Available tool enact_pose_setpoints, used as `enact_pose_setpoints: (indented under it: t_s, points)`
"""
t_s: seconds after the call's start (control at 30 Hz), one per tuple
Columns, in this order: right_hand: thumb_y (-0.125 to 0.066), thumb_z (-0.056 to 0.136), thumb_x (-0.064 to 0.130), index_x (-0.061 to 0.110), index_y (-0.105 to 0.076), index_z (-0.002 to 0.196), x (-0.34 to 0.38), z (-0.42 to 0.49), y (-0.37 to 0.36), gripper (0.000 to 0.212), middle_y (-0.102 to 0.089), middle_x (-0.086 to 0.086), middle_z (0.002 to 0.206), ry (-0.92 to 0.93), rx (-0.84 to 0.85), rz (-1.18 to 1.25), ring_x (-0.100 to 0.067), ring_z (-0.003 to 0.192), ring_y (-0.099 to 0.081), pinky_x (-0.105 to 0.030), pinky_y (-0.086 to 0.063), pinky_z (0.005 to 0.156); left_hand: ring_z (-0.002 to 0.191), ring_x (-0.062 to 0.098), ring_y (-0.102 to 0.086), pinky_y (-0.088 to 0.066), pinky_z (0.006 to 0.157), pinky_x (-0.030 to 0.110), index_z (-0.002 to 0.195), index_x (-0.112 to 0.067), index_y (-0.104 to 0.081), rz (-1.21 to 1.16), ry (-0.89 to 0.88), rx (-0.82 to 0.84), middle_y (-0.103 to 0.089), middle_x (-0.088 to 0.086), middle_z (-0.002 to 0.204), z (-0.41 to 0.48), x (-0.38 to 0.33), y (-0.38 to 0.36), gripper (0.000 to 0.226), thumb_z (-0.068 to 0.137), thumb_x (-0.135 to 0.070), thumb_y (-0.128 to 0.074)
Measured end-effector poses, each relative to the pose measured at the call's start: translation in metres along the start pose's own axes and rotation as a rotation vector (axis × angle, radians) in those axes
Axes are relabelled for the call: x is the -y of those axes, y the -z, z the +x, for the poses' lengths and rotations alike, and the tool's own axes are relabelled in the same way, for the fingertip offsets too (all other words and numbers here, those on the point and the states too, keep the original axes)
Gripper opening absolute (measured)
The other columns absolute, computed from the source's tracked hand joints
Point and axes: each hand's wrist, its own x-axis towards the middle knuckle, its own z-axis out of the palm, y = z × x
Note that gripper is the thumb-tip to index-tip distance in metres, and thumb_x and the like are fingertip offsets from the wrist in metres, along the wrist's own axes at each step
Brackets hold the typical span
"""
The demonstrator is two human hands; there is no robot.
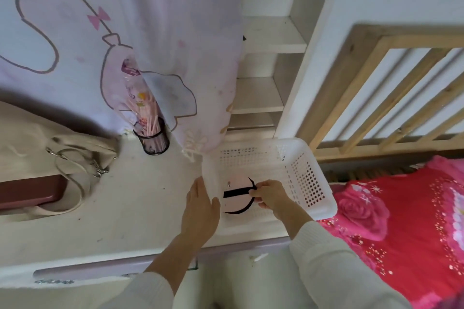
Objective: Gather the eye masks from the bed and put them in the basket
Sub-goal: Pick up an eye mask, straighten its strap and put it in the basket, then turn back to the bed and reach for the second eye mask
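Inside the white perforated basket point(301, 173) on the desk point(140, 198) lies a pale pink eye mask point(237, 183) with a black strap. The right hand point(270, 194) is pinched on that strap, over the basket's floor. The left hand point(200, 208) lies flat and spread against the basket's near-left wall. The basket sits at the desk's corner, just beside the red floral bed point(391, 221), with bare desktop to its left

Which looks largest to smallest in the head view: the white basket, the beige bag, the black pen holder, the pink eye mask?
1. Beige bag, though the frame edge cuts it off.
2. White basket.
3. Pink eye mask and black pen holder: look alike; the mask is partly hidden by the right hand, so unranked.
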Motion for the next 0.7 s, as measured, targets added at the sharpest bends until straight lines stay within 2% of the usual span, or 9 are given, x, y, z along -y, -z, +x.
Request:
enact_pose_setpoints:
  t_s: [0.1, 0.17, 0.23, 0.33, 0.43, 0.57, 0.63, 0.7]
  points:
    - [-0.067, 0.078, -0.009, -0.004, -0.065, 0.097, -0.006, 0.02, -0.009, 0.019, -0.061, -0.011, 0.069, -0.035, -0.066, -0.01, -0.02, 0.057, -0.057, -0.028, -0.05, 0.053, 0.147, 0.026, -0.011, -0.024, 0.114, 0.034, 0.151, -0.005, 0.004, 0.091, -0.05, 0.059, -0.005, 0.01, 0.163, 0.005, 0.005, -0.003, 0.074, 0.096, -0.023, -0.042]
    - [-0.068, 0.076, -0.01, -0.006, -0.068, 0.1, -0.008, 0.027, -0.011, 0.024, -0.064, -0.013, 0.075, -0.031, -0.102, -0.005, -0.024, 0.064, -0.06, -0.033, -0.057, 0.065, 0.147, 0.027, -0.009, -0.022, 0.115, 0.034, 0.15, -0.003, 0.008, 0.131, -0.065, 0.072, -0.001, 0.011, 0.163, 0.008, 0.008, -0.002, 0.077, 0.095, -0.023, -0.042]
    - [-0.07, 0.075, -0.007, -0.003, -0.068, 0.103, -0.007, 0.027, -0.011, 0.028, -0.065, -0.016, 0.087, -0.02, -0.086, -0.018, -0.026, 0.076, -0.061, -0.036, -0.056, 0.078, 0.148, 0.029, -0.004, -0.016, 0.117, 0.034, 0.149, -0.002, 0.009, 0.174, -0.083, 0.077, 0.004, 0.014, 0.162, 0.009, 0.007, -0.001, 0.079, 0.094, -0.023, -0.043]
    - [-0.072, 0.076, 0.002, 0.006, -0.068, 0.101, 0.003, 0.015, 0.006, 0.026, -0.064, -0.012, 0.094, 0.05, -0.045, -0.075, -0.024, 0.084, -0.059, -0.034, -0.05, 0.081, 0.148, 0.033, 0.001, -0.013, 0.118, 0.041, 0.15, -0.004, 0.005, 0.299, -0.183, 0.022, 0.006, 0.017, 0.161, 0.017, -0.004, 0.004, 0.08, 0.092, -0.023, -0.047]
    - [-0.071, 0.078, 0.012, 0.012, -0.068, 0.105, 0.017, -0.007, 0.046, 0.027, -0.07, -0.006, 0.098, 0.148, -0.052, -0.111, -0.024, 0.092, -0.067, -0.036, -0.055, 0.088, 0.148, 0.034, -0.002, -0.014, 0.118, 0.045, 0.152, -0.01, -0.003, 0.375, -0.321, -0.01, 0.0, 0.017, 0.161, 0.033, -0.037, 0.005, 0.077, 0.09, -0.019, -0.048]
    - [-0.068, 0.079, 0.008, 0.005, -0.071, 0.101, 0.01, -0.036, 0.124, 0.023, -0.07, -0.006, 0.091, 0.262, -0.249, -0.112, -0.024, 0.086, -0.067, -0.038, -0.055, 0.087, 0.147, 0.032, -0.01, -0.019, 0.117, 0.044, 0.149, -0.012, -0.017, 0.391, -0.485, 0.055, -0.007, 0.014, 0.161, 0.043, -0.11, -0.033, 0.068, 0.091, -0.021, -0.051]
    - [-0.07, 0.078, 0.008, 0.003, -0.071, 0.1, -0.009, -0.051, 0.169, 0.023, -0.069, -0.004, 0.085, 0.269, -0.39, -0.117, -0.019, 0.078, -0.065, -0.031, -0.055, 0.083, 0.146, 0.031, -0.017, -0.023, 0.116, 0.042, 0.148, -0.015, -0.023, 0.387, -0.571, 0.126, -0.015, 0.013, 0.159, 0.033, -0.153, -0.07, 0.064, 0.091, -0.022, -0.052]
    - [-0.072, 0.076, 0.007, 0.005, -0.073, 0.093, -0.037, -0.068, 0.218, 0.017, -0.067, -0.002, 0.078, 0.235, -0.514, -0.101, -0.012, 0.065, -0.06, -0.021, -0.051, 0.068, 0.144, 0.031, -0.023, -0.027, 0.115, 0.041, 0.146, -0.015, -0.028, 0.399, -0.684, 0.215, -0.022, 0.014, 0.157, 0.012, -0.193, -0.117, 0.061, 0.09, -0.022, -0.051]
